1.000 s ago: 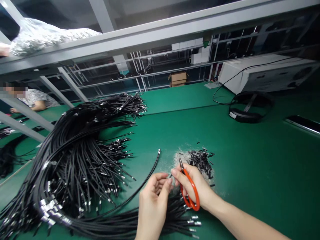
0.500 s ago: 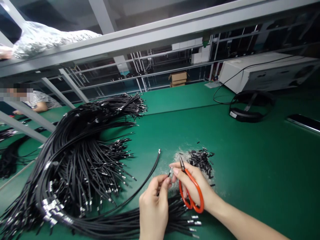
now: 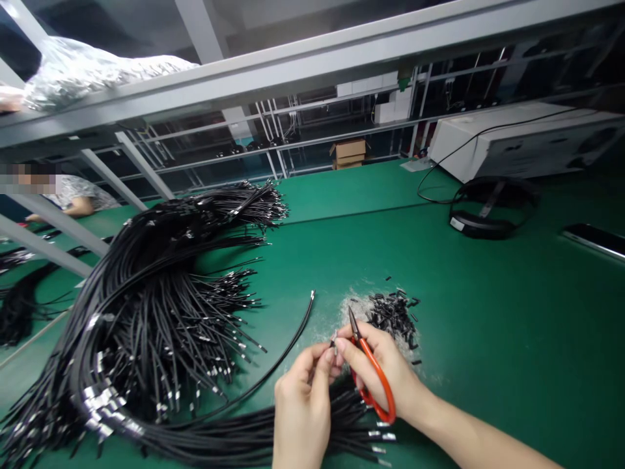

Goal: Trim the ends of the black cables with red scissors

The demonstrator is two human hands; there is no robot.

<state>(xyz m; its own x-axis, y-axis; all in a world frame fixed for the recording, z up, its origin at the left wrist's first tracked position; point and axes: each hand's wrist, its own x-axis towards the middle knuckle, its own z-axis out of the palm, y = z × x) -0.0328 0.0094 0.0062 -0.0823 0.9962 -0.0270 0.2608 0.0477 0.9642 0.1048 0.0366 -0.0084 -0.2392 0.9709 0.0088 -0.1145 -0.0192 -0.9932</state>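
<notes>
My left hand [image 3: 305,397] pinches the end of a black cable, whose silvery tip [image 3: 334,339] shows between both hands. Red-handled scissors [image 3: 378,374] rest in my right hand [image 3: 383,365], blades pointing up and away, while its thumb and forefinger meet at the cable tip. Below my hands runs a bundle of black cables [image 3: 219,433] with silvery ends. A larger heap of black cables [image 3: 161,286] covers the left side. Just beyond my right hand lies a pile of short black pieces [image 3: 393,316] among pale fibres [image 3: 349,306].
A black headband-like device [image 3: 481,225] and a phone-like object [image 3: 596,240] lie on the green table [image 3: 488,312] at right. Behind them stands a white box-shaped machine [image 3: 517,140]. A grey shelf beam [image 3: 273,71] crosses above. Another person [image 3: 78,195] is at far left.
The fingers of my right hand have shifted slightly down onto the cable tip, and the scissors have tilted a little with them. My left hand has barely moved.
</notes>
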